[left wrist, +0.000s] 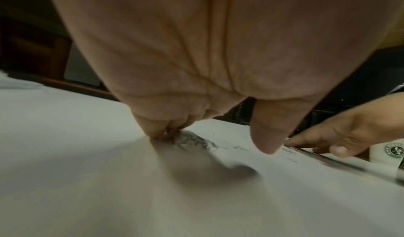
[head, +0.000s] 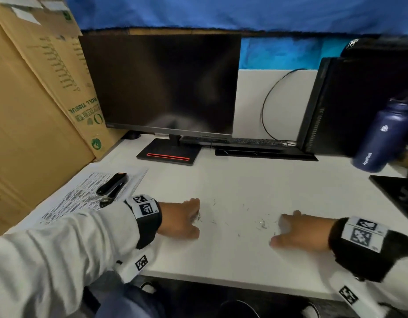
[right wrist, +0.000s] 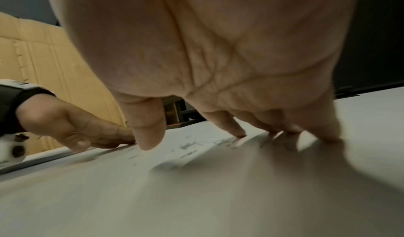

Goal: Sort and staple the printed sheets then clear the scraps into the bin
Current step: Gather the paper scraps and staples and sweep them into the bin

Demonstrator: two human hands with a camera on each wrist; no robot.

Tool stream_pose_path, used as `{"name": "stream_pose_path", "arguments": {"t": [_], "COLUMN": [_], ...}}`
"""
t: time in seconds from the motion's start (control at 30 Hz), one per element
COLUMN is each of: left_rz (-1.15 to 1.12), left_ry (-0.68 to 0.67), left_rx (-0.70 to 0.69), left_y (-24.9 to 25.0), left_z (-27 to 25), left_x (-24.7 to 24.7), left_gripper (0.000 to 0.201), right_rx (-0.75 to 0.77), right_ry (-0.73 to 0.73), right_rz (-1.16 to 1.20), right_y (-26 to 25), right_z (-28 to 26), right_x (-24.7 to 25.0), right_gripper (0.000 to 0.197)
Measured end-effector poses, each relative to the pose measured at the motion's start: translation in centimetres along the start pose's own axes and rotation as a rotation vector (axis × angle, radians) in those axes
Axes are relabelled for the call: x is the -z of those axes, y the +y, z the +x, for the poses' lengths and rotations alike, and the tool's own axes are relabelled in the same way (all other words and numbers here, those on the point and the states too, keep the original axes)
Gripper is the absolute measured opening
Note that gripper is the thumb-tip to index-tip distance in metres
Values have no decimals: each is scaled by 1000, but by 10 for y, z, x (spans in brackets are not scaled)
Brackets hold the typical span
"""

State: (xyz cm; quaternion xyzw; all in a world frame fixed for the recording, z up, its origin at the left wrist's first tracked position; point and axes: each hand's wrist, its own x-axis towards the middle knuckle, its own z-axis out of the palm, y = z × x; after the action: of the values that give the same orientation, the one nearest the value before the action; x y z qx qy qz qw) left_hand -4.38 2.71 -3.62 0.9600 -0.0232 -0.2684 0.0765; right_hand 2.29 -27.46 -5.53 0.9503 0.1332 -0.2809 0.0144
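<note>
Bent staple scraps (head: 262, 223) lie scattered over the white desk (head: 244, 184) between my two hands. My left hand (head: 196, 226) rests fingertips-down against a small heap of the scraps (left wrist: 192, 140), with the thumb held apart and nothing pinched. My right hand (head: 278, 232) lies flat with its fingers spread, the fingertips (right wrist: 239, 134) touching the desk beside more scraps (right wrist: 188, 145). The printed sheets (head: 83, 198) lie at the left edge of the desk, and a black stapler (head: 112, 187) lies on top of them.
A dark monitor (head: 159, 83) and a keyboard (head: 255, 142) stand at the back. A cardboard box (head: 26, 111) walls the left side. A black computer tower (head: 358, 106) and a navy bottle (head: 379, 136) stand at the right. A dark round rim (head: 237, 308) shows below the front edge.
</note>
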Motion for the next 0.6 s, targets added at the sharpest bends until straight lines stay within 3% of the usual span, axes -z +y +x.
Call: {"name": "stream_pose_path", "arguments": {"t": [0.07,0.23,0.3,0.4,0.5,0.6], "left_rz": [102,193,165,87,30,125], "left_ry": [32,65,90,172,211,163], "left_rx": [-17,29,34,-81,-90,58], "left_y": [4,9,13,21,13,-4], "left_z": [2,12,16,22,22,19], "left_x": [5,0,-1,-1,8,16], "left_gripper": [34,14,11,6,23,37], "right_rx": [18,-161,-113,27,73,-62], "right_ry": [80,140,140,117,158,181], "right_rz": [65,115,115,76,34,50], "right_y": [0,3,-11,-35,-28,-1], "right_z": [2,12,14,13,8,5], "right_x": [11,22,22,20,29,36], "right_gripper": [63,73,66,45,20,23]}}
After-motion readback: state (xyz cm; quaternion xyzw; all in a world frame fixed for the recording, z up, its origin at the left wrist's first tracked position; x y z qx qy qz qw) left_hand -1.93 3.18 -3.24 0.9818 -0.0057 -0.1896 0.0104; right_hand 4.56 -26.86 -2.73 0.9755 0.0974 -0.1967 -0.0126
